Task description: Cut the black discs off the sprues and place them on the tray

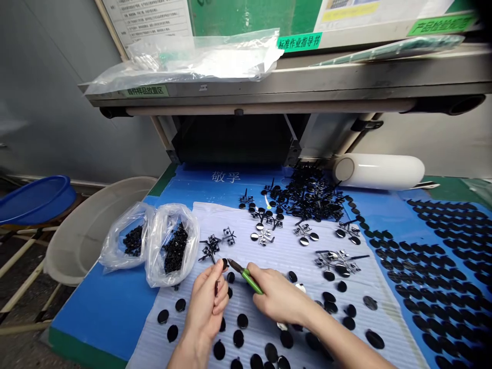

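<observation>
One small black piece is at the fingertips of our left hand, which pinches it above the pale sheet. Our right hand is closed around the green-handled cutters, whose tips are just beside this piece; whether they touch it, we cannot tell. For good work with the cutters, we judge it better to keep the piece steady, to bring the tips in squarely, and to keep our fingertips away from them. Around lie loose black discs on the sheet, which covers part of the blue worktop. On the worktop we read "敬孚". Higher, one green label says "标准作业指导书" (standard work instructions), and the shelf label reads "首件样品放置区" (first-sample placing area).
</observation>
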A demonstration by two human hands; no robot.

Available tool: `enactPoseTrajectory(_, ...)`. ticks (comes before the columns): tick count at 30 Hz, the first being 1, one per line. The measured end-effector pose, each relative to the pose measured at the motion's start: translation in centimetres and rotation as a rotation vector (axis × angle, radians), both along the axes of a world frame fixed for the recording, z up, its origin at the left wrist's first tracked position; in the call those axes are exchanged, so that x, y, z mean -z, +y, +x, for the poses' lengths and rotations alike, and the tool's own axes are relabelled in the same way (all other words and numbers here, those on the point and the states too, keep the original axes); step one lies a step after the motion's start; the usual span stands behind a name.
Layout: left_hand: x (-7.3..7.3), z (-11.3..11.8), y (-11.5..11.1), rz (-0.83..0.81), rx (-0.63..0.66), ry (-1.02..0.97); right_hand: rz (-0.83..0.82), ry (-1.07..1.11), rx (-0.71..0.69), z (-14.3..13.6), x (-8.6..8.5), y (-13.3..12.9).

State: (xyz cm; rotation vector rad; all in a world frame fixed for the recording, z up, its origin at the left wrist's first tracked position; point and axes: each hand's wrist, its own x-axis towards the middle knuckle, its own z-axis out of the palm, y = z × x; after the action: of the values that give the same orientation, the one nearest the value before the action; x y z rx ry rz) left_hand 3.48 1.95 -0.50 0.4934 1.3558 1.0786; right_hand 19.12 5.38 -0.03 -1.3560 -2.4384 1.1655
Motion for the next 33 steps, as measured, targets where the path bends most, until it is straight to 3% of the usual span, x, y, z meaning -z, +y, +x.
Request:
enactPoseTrajectory(3,0.6,-1.0,0.5,0.077,0.054,0.271,-0.031,0.018,0.018,0.6,-0.5,1.1)
enactPoseTrajectory(7,0.7,-2.7,1.4,0.199,0.094,0.643,0.04,0.062,0.141,1.0,-0.8,2.9)
enactPoseTrajectory(12,0.7,-3.9,1.7,0.256,0.156,0.907,0.177,0.063,0.257,-1.2,-0.4,5.6)
enactPoseTrajectory(21,2.6,-1.7,-0.1,0.35,0.226,1.22,0.275,-0.2,0.296,-7.7,1.8,10.1)
enactPoseTrajectory(26,3.3,-1.2,-0.4,0.385,0.204,1.304,0.282,-0.251,0.27,-8.1,3.0,10.3)
enactPoseTrajectory(33,2.4,-1.5,-0.2,0.406,0.096,1.306,0.309,-0.209,0.324,-7.9,2.7,10.7)
